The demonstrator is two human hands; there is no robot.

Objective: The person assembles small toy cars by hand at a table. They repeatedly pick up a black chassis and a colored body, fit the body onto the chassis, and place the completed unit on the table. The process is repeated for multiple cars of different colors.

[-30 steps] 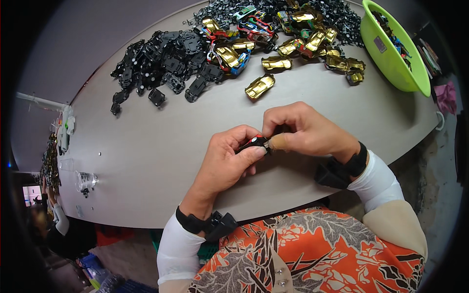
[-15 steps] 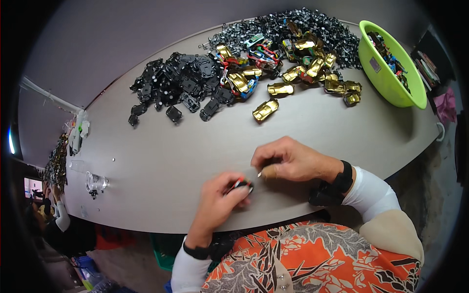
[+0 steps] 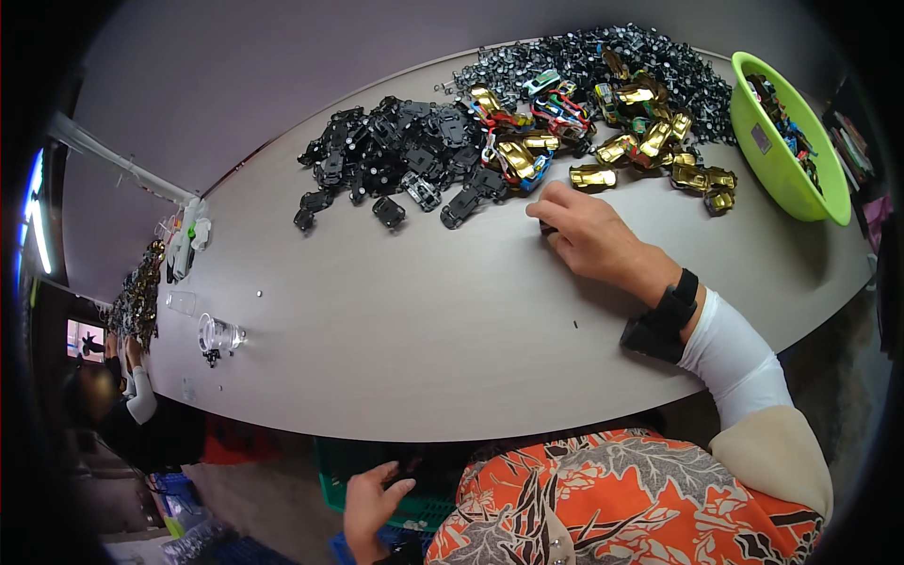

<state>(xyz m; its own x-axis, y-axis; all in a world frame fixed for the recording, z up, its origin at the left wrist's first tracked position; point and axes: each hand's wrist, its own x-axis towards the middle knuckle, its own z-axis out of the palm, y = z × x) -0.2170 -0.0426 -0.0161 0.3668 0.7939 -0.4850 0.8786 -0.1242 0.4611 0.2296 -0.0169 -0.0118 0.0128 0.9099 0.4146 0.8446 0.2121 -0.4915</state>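
My right hand (image 3: pixel 589 235) is reached out over the table (image 3: pixel 424 330), at the near edge of the pile of gold toy cars (image 3: pixel 654 141). Its fingers are curled, and a bit of something dark shows at the fingertips; the rest is hidden under the hand. Below the table's near edge, my left hand (image 3: pixel 370 504) is beside a green crate (image 3: pixel 331 476), its fingers apart and nothing in them. One gold toy car (image 3: pixel 593 177) lies just beyond my right hand. A tiny dark piece (image 3: pixel 575 325) rests on the table nearer to me.
Black toy car bases (image 3: pixel 395 146) are heaped left of the cars, with many small wheel parts (image 3: pixel 603 61) behind. A lime-green basin (image 3: pixel 791 179) of toy cars stands at right. Clear plastic cups (image 3: pixel 218 331) are at left, where another person (image 3: pixel 132 395) works.
My left hand has gone down off the table to the green crate, and the small thing it held is gone from it. My right hand has moved forward, covering where a lone gold car lay.
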